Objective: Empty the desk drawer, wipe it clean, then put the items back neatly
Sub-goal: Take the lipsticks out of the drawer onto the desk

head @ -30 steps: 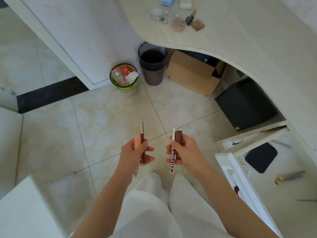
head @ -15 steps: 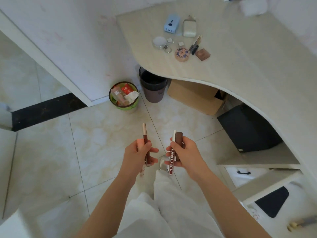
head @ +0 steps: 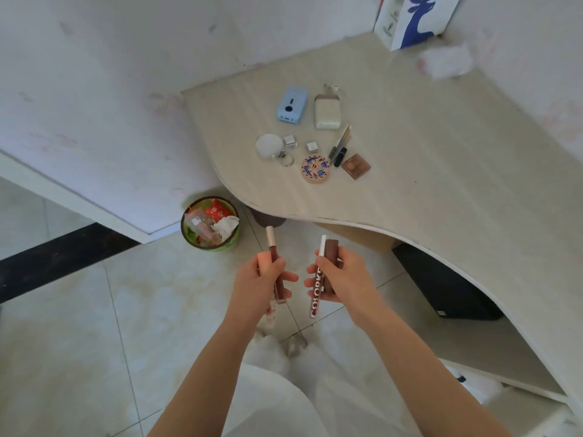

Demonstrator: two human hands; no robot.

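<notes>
**Both hands full of cosmetics**

We grip slim tubes in each fist above the tiled floor: our left hand (head: 260,280) curls round a brown lip tube (head: 273,257), our right hand (head: 339,279) round a lettered tube (head: 316,294) and a brown stick (head: 331,247). Beyond, the desk (head: 441,184) holds a blue power bank (head: 292,105) and a patterned compact (head: 315,169).

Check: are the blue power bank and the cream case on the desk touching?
Apart. The head view shows a strip of bare desk between the blue power bank and the cream case.
</notes>
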